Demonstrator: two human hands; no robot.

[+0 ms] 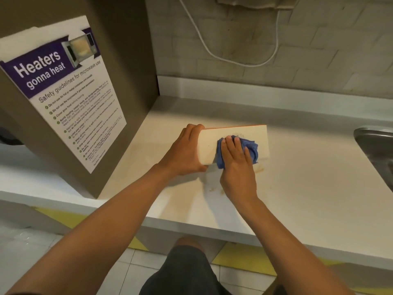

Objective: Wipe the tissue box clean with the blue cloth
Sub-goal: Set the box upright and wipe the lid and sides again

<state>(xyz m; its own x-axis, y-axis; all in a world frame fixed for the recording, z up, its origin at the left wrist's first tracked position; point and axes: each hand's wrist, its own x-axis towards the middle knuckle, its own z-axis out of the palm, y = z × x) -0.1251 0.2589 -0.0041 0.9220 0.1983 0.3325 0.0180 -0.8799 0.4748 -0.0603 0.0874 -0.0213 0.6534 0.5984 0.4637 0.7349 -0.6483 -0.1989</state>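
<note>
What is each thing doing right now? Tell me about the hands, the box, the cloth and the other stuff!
tissue box: tipped on its side on the counter, broad face toward the camera.
blue cloth: bunched up, pressed against the box's face.
left hand: grips the box's left end.
right hand: fingers fairly straight, pressing the cloth.
counter: brownish stains near the box.
poster: stuck flat on the brown panel.
white cable: hangs slack on the wall.

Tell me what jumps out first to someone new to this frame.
Mid-counter, the right hand presses a blue cloth flat on the pale tissue box, while the left hand grips the box's left end. At left, a purple "Heaters gonna heat" poster hangs on a brown panel.
</note>
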